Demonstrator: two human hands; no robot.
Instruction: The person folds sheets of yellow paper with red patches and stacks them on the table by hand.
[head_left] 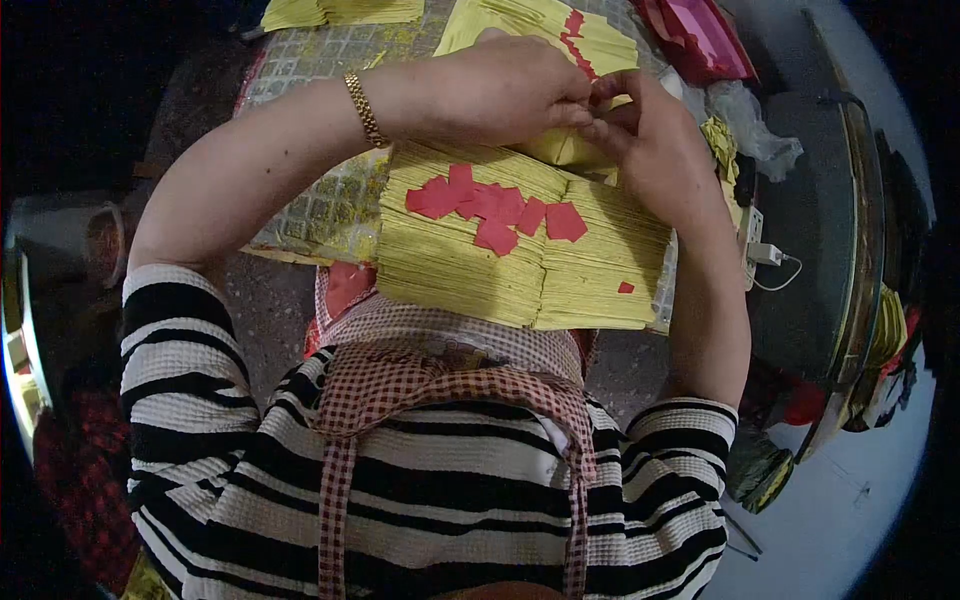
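My left hand [510, 92], with a gold bracelet at the wrist, and my right hand [645, 122] meet above the far end of the table. The fingertips of both are pinched together; whatever lies between them is too small or hidden to make out. Just below my hands, towards my body, stand fanned stacks of yellow paper [460, 265] in two rows side by side. Several small red paper pieces [490, 205] lie scattered on top of them. Behind my hands is another pile of yellow paper [500, 22] with red pieces [575, 45] across it, partly covered by my left hand.
The table [310, 70] has a worn patterned cover with yellow stains. More yellow paper [340, 10] lies at its far left. At the far right are a red-pink box [700, 40] and a clear plastic bag [755, 130]. A white plug [765, 254] with a cable sits at right.
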